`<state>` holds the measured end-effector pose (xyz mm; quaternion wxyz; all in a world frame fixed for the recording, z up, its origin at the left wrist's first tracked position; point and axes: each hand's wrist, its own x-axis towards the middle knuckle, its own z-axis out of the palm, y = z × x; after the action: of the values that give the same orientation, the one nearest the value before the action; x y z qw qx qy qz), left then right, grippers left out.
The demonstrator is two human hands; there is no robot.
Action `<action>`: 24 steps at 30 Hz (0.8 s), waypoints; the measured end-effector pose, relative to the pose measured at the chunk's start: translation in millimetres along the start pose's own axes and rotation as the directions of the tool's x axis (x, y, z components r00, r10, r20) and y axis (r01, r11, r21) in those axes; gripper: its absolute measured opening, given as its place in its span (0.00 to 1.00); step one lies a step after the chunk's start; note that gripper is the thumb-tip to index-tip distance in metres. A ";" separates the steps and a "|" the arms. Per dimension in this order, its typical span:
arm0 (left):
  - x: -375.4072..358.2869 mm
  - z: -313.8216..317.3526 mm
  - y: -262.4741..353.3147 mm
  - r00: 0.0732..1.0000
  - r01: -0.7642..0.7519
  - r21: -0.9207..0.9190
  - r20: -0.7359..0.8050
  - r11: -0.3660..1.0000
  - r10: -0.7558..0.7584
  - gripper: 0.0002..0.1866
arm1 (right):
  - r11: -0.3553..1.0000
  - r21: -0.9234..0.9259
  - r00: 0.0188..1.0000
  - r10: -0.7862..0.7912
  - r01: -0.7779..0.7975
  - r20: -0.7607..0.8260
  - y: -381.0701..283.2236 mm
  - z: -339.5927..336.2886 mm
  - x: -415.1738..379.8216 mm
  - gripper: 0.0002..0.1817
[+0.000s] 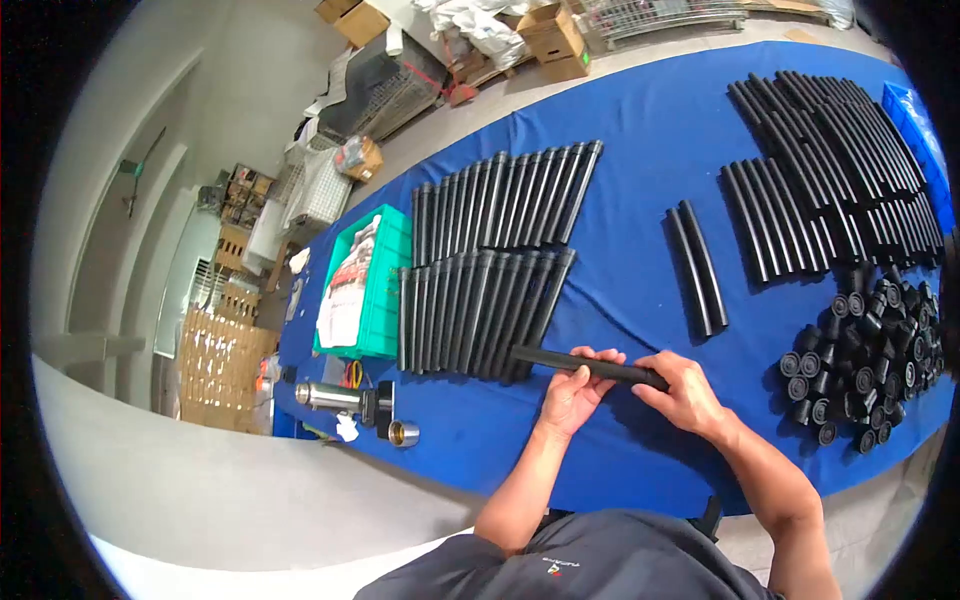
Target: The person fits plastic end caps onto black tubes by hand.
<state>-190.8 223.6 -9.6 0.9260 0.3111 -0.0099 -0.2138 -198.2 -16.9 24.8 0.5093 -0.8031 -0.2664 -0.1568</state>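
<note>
A black tube (545, 357) lies nearly level above the table's front part, held across both hands. My left hand (575, 392) is closed around its middle, with the thumb on top. At the tube's right end, my right hand (685, 392) has its fingers wrapped round the tip; whether a cap sits there is hidden by the fingers. Left of my hands lie two rows of black tubes (480, 300) with thicker collars at their upper ends. Two loose plain tubes (697, 265) rest beyond my right hand.
A blue cloth (630, 290) covers the table. Many plain tubes (770, 220) and a heap of black rubber caps (865, 375) lie at the right. At the left stand a green crate (375, 310) and a metal cylinder tool (335, 397), with a metal ring (403, 433) nearby.
</note>
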 end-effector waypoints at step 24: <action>0.8 -3.0 0.8 0.998 0.007 -0.040 0.058 0.999 -0.005 0.15 | 0.480 0.339 0.585 0.603 -0.809 0.542 -13.9 -17.2 7.0 0.20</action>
<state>-189.3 225.5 -11.7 0.9307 0.2863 -0.0315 -0.2256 -200.4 -25.9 46.1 0.6802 -0.6678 -0.0230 0.3014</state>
